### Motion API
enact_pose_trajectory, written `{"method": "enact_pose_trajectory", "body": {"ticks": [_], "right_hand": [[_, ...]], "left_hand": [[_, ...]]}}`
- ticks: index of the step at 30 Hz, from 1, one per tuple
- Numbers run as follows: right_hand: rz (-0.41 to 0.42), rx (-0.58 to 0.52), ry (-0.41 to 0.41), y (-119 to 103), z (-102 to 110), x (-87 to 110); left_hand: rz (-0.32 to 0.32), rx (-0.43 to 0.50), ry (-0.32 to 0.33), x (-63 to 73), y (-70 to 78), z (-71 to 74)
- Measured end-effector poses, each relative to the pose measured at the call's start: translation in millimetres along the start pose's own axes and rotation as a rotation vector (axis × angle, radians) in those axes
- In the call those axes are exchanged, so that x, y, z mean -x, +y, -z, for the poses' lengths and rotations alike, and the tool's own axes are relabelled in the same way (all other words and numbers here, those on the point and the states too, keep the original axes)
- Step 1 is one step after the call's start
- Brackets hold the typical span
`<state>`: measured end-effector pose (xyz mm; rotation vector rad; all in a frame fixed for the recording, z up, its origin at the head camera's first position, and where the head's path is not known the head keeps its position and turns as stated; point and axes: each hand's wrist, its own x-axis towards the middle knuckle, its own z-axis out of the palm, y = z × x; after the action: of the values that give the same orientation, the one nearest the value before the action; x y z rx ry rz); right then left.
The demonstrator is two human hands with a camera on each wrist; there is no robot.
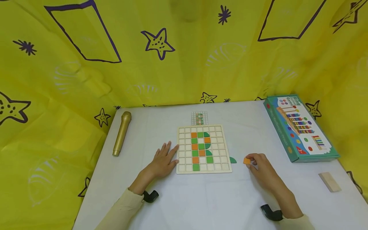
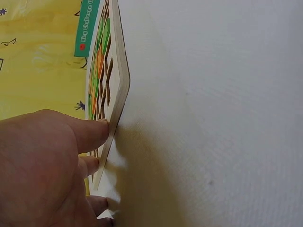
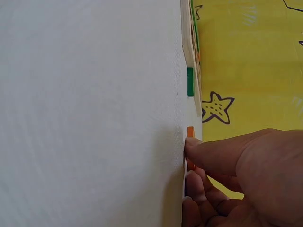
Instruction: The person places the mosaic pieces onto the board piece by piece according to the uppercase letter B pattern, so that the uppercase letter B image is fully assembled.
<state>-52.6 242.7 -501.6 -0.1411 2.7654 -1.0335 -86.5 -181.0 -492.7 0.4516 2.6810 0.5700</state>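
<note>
A wooden grid board [image 1: 181, 137] lies mid-table, with orange and green tiles in its cells forming a letter R. My left hand [image 1: 164, 161] rests at the board's left edge with fingers spread; in the left wrist view its thumb [image 2: 97, 135] touches the rim. Right of the board, my right hand [image 1: 263, 167] pinches an orange square tile [image 1: 246, 160] between thumb and fingers, low over the tabletop. Between that tile and the board's right edge lies a green curved tile [image 1: 233, 160]. A small printed card [image 1: 199, 118] showing the same gridded R sits just behind the board.
A green ring game box [image 1: 302, 127] occupies the back right of the white table. Nearer on that side is a plain wooden block [image 1: 329, 182]. At the left lies a gold microphone [image 1: 122, 134]. Yellow patterned cloth [image 1: 184, 73] hangs behind and along the sides.
</note>
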Motion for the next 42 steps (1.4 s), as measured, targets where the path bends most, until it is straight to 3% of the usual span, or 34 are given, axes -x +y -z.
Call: {"method": "enact_pose_trajectory", "body": {"ticks": [9,14,21,27,34,42], "right_hand": [[0.036,0.033,0.024,-5.2,1.7,-4.3],[0.074,0.02,0.019,-22.9,-4.6,-13.6],[0.237,0.029,-0.053,-65.2,-34.8,-19.1],[0.379,0.124,-0.1,-92.9,-61.7,-20.7],[0.545,0.221,0.008,-103.3,-77.7,-25.0],[0.575,0.211,-0.005,-106.4,-77.6,-24.1]], "left_hand": [[0.002,0.0,0.006,2.1,1.7,1.0],[0.0,-0.002,0.007,2.4,2.2,1.6],[0.006,-0.013,0.008,0.4,0.5,-0.5],[0.006,-0.014,0.009,-0.3,-1.3,-2.2],[0.01,-0.019,0.006,-0.4,-1.3,-1.6],[0.009,-0.003,0.01,-0.3,-1.8,-2.0]]}}
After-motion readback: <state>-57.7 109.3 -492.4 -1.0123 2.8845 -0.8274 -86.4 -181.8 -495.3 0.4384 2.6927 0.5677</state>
